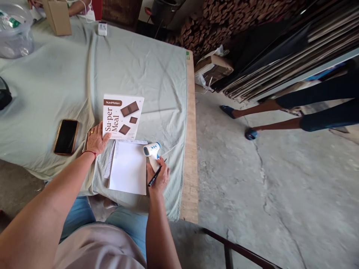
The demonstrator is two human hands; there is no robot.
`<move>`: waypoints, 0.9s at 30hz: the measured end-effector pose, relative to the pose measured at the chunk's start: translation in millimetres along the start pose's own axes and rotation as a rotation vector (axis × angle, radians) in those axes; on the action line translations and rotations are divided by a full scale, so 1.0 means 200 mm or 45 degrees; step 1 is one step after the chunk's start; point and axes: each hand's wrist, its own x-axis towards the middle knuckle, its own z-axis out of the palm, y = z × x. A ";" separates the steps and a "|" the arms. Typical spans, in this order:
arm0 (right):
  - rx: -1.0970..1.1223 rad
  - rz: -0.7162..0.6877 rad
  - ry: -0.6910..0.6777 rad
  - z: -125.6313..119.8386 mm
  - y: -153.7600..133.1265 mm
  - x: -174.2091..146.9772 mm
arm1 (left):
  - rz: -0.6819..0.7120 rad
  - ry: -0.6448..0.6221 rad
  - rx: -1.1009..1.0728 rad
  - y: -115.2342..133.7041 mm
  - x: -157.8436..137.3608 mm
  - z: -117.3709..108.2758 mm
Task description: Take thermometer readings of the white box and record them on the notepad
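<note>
My left hand (96,140) grips the lower left corner of a white box (129,129) printed "NutriMotion Su-per Meal" with chocolate pieces, the thumb on its front face. Just below the box lies a stack of paper (127,168); the top sheet is mostly blank, with some writing along its upper edge. Closed around the handle of a white and blue infrared thermometer (152,150), my right hand (160,177) is beside the paper's right edge. A black pen (155,176) is also held in that hand, slanting across the fingers.
A phone (66,136) lies left of my left hand on the cloth-covered table (140,63). At the far end are a plastic tub (17,41), a cardboard box (58,18), a small white device (102,28) and another person's arm (80,6). Someone's legs (280,112) show at right.
</note>
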 end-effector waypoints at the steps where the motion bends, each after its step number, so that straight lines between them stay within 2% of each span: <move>1: 0.011 0.012 0.004 0.00 -0.01 0.00 | -0.002 0.003 0.002 0.00 0.00 0.00; 6: -0.063 0.080 -0.092 0.00 -0.04 0.05 | 0.001 0.019 -0.018 -0.01 0.00 0.00; 9: -0.036 0.168 -0.038 0.03 -0.07 0.08 | 0.002 0.035 -0.023 -0.01 0.00 0.00; 11: 0.132 0.242 0.075 0.07 -0.11 0.11 | 0.006 0.044 -0.022 -0.02 0.00 0.00; 13: 0.430 0.317 0.127 0.12 -0.18 0.13 | 0.009 0.056 -0.021 -0.02 0.00 0.00; 16: 0.894 0.404 0.057 0.18 -0.36 0.17 | 0.015 0.055 -0.020 -0.02 0.00 -0.01; 19: 1.232 0.441 -0.026 0.23 -0.55 0.22 | 0.017 0.036 -0.024 -0.03 -0.01 -0.01; 23: 1.405 0.457 -0.109 0.30 -0.72 0.28 | 0.018 0.035 -0.036 -0.04 -0.01 -0.02; 27: 1.440 0.461 -0.139 0.35 -0.78 0.30 | 0.038 0.050 -0.042 -0.05 0.00 -0.02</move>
